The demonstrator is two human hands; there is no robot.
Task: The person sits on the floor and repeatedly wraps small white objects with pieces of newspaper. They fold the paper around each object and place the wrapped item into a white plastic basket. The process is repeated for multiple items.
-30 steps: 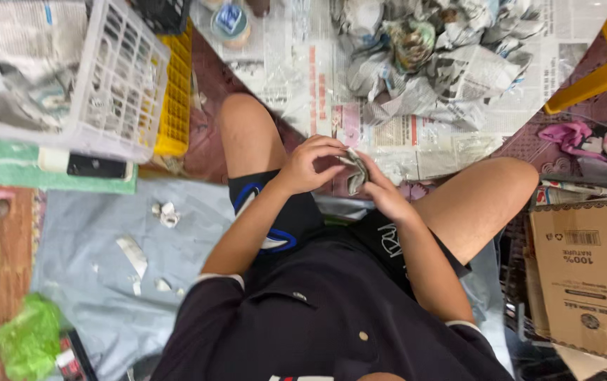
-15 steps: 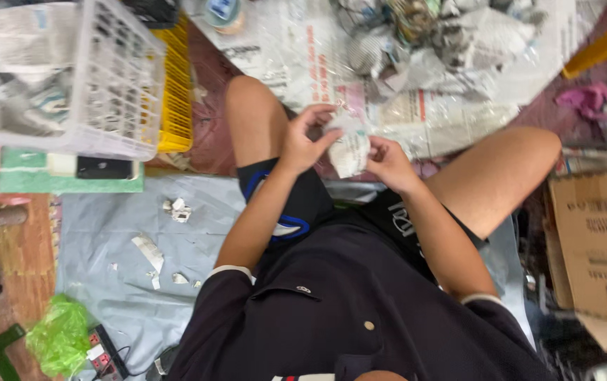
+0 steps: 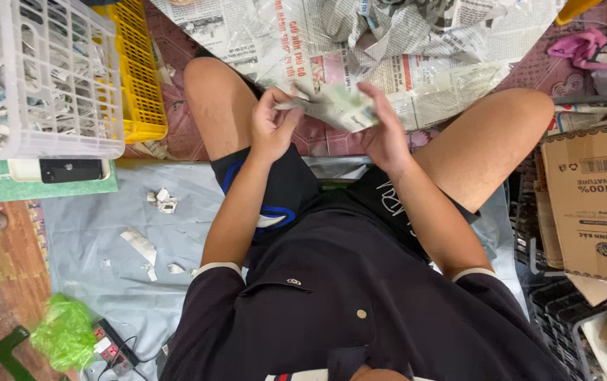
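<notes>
While a white crate (image 3: 49, 85) is holding crumpled paper, the left hand (image 3: 271, 127) and right hand (image 3: 381, 130) are both gripping a newspaper wad (image 3: 338, 107).

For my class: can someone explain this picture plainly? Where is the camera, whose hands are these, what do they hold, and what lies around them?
The camera sits on a person's head and looks straight down, so you see their dark shirt, bare knees and both hands. The left hand and the right hand together hold a piece of newspaper between them; it looks partly folded, though motion blur hides details. Beyond the knees, spread newspaper sheets and crumpled paper bundles lie on the floor. To the left stand a white plastic basket and a yellow basket. A cardboard box sits at the right. Paper scraps lie on a grey sheet.
</notes>
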